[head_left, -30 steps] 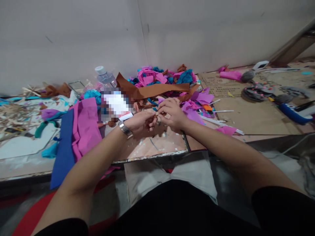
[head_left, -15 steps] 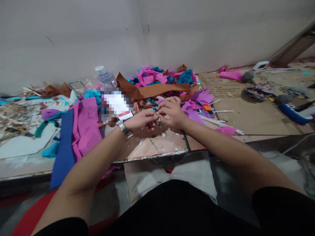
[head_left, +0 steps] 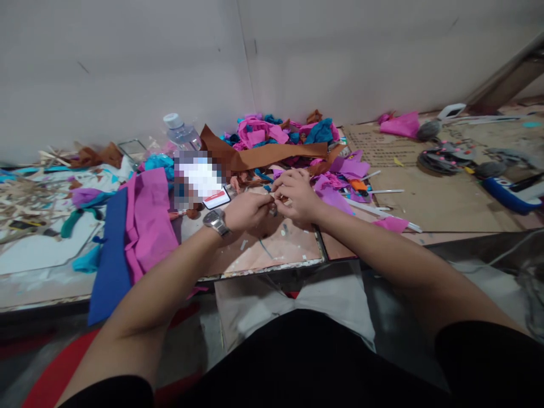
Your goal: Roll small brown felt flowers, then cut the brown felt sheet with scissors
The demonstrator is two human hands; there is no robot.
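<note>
My left hand (head_left: pixel 247 211) and my right hand (head_left: pixel 294 196) meet above the pink work board (head_left: pixel 272 249), fingertips pinched together on a small brown scrap (head_left: pixel 277 199) that I can barely make out. A metal watch (head_left: pixel 216 221) sits on my left wrist. Just beyond the hands lies a long brown paper strip (head_left: pixel 272 156) across a heap of pink, blue and brown crepe scraps (head_left: pixel 280 133).
Folded magenta (head_left: pixel 148 221) and dark blue sheets (head_left: pixel 113 255) lie to the left. A water bottle (head_left: pixel 182 133) stands by the wall. White sticks (head_left: pixel 374 209) lie to the right on cardboard (head_left: pixel 429 198), with tools and a blue object (head_left: pixel 508 195) further right. Wooden strips (head_left: pixel 21 198) clutter the far left.
My left hand has turned slightly and shifted a little right, so the watch face shows more. Both hands stay pinched together in the same spot.
</note>
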